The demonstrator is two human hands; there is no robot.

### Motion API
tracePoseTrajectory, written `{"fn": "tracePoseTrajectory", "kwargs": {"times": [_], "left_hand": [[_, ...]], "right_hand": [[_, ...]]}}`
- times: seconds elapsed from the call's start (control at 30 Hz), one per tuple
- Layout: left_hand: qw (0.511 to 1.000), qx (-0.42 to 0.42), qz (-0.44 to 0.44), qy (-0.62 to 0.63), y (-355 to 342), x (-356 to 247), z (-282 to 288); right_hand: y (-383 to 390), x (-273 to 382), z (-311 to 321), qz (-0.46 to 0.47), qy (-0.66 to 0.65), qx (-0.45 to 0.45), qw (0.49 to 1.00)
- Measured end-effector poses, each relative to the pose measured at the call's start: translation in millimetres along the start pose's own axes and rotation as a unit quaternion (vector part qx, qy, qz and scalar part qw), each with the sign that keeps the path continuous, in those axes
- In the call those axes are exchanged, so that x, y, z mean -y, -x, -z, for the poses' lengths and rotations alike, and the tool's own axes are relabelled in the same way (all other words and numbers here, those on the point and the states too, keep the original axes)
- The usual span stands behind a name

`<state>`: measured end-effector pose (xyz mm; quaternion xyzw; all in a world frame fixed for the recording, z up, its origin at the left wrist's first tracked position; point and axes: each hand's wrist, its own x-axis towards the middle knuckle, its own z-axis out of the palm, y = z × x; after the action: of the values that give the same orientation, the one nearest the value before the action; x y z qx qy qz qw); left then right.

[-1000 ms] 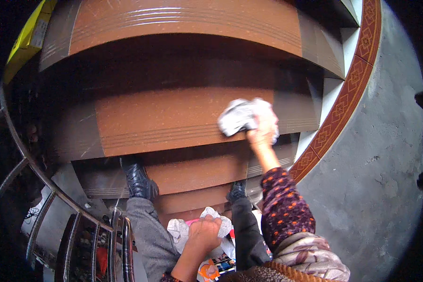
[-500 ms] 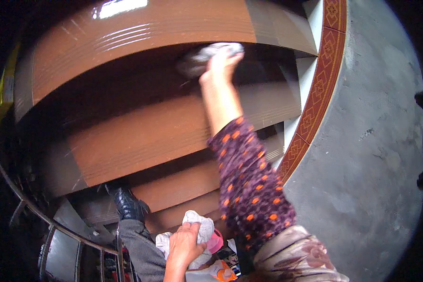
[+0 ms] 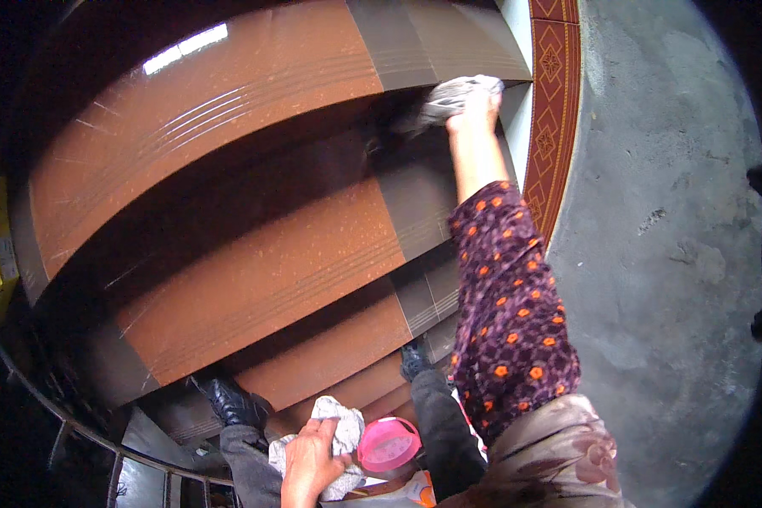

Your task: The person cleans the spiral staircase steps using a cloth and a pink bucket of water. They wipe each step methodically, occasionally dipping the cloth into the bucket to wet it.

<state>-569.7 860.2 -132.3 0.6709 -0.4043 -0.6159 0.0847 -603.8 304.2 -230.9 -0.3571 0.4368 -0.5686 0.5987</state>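
My right hand point(image 3: 480, 110) reaches far forward, closed on a grey-white cloth point(image 3: 457, 95). The cloth is against the dark riser, just under the front edge of an upper stair tread point(image 3: 220, 102), near the wall end. Low in the view, my left hand point(image 3: 313, 457) grips a bunched white cloth point(image 3: 339, 423) close to my body. Beside that cloth is a pink plastic container point(image 3: 389, 444) with an open top. A brown tiled step point(image 3: 271, 284) with grey ends lies below my right arm.
A grey wall point(image 3: 660, 254) with a red patterned tile border point(image 3: 550, 110) runs along the right. Metal railing point(image 3: 76, 419) curves at the lower left. My black shoes point(image 3: 233, 402) rest on lower steps. Something yellow point(image 3: 0, 254) stands at the far left.
My right hand has slid the cloth rightward along the riser toward the wall. The view has shifted, so more of the pink container and my right shoe show. My left hand keeps its cloth.
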Motion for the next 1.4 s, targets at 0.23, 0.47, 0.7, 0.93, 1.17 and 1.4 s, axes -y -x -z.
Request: {"fn": "tracePoseTrajectory", "kwargs": {"times": [0.23,0.47,0.7,0.93,1.17,1.4], "left_hand": [[0.999,0.026,-0.012,-0.025,-10,-11,8],[0.998,0.040,-0.018,-0.044,-27,-23,1],[0.872,-0.062,0.064,0.482,-36,-34,3],[0.584,-0.257,-0.155,0.754,-57,-35,28],[0.745,-0.165,-0.132,0.632,-57,-47,23],[0.862,-0.484,-0.149,0.012,-110,-49,156]], "right_hand": [[67,-102,-14,-0.145,0.110,-0.112,0.977],[249,-130,-32,-0.172,0.383,0.426,0.802],[245,-46,52,0.005,0.440,0.352,0.826],[299,31,87,0.025,0.428,0.503,0.750],[360,63,90,-0.314,0.201,0.352,0.858],[144,105,224,-0.057,0.453,0.287,0.842]]}}
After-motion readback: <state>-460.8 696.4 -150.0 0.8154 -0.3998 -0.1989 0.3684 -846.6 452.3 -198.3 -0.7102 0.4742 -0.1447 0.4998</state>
